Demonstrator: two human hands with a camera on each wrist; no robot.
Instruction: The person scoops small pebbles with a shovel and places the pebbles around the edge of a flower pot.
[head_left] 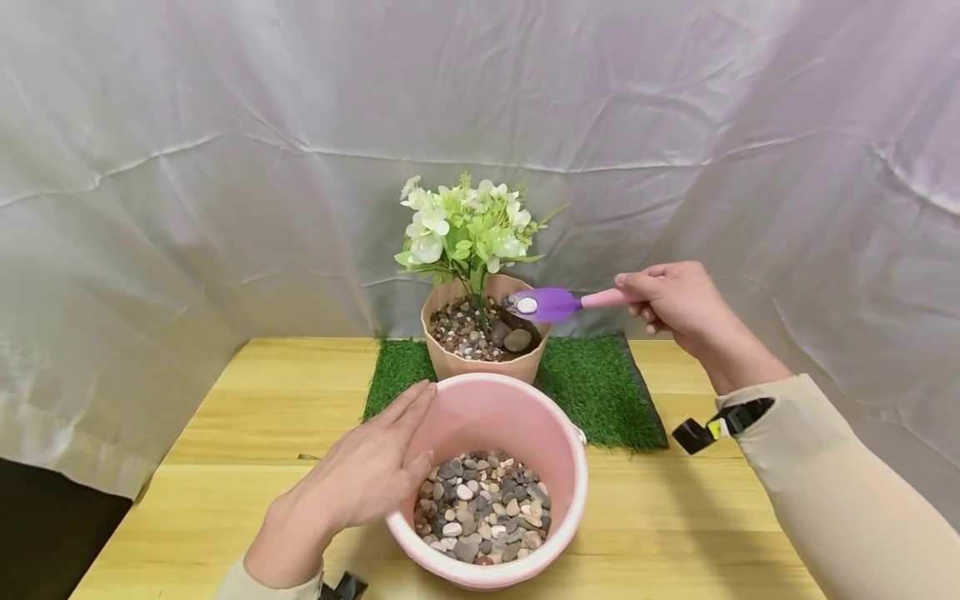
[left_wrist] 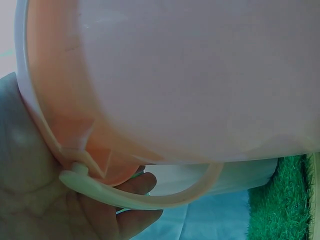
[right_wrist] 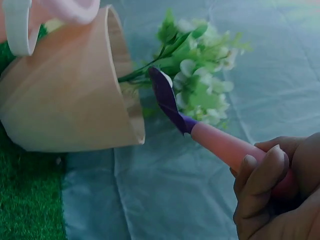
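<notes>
In the head view my right hand (head_left: 675, 304) grips the pink handle of a small purple trowel (head_left: 555, 304). A white pebble (head_left: 527, 306) lies on its blade, which is over the right side of a peach flowerpot (head_left: 487, 365). Inside the pot are small gravel, two larger brown stones (head_left: 517, 339), dark soil and a stem of white flowers (head_left: 472, 225). My left hand (head_left: 367, 467) holds the left rim of a pink bucket (head_left: 573, 492), thumb over the inner side and fingers along the outside. Mixed pebbles (head_left: 483, 508) cover the bucket's bottom.
Pot and bucket stand close together, the bucket nearer to me. Under the pot lies a green turf mat (head_left: 596, 392) on the wooden table (head_left: 262, 417). A grey-white curtain (head_left: 300, 83) hangs behind. The bucket's white carrying handle (left_wrist: 150, 201) hangs beside my left fingers.
</notes>
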